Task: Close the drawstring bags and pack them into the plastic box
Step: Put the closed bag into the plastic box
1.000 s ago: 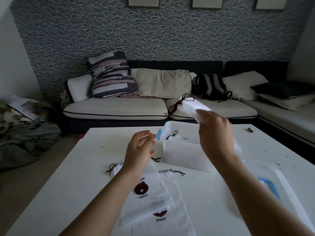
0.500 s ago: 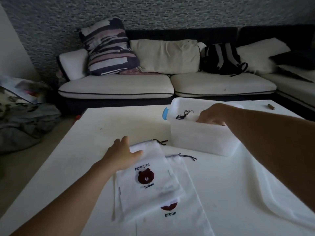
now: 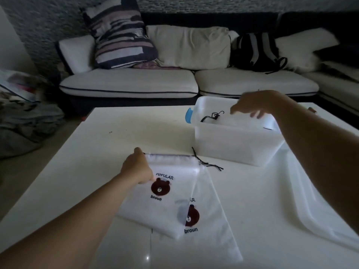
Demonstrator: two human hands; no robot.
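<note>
White bags already sit in my plastic box (image 3: pixel 233 144), far right. My right hand (image 3: pixel 254 105) hovers over it, fingers loose and empty. My left hand (image 3: pixel 137 168) grips the near top bag (image 3: pixel 165 193); another bag (image 3: pixel 204 230) waits underneath.

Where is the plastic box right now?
The plastic box sits on the white table, right of centre in the head view, just beyond the two bear bags, with the right hand over it.
</note>
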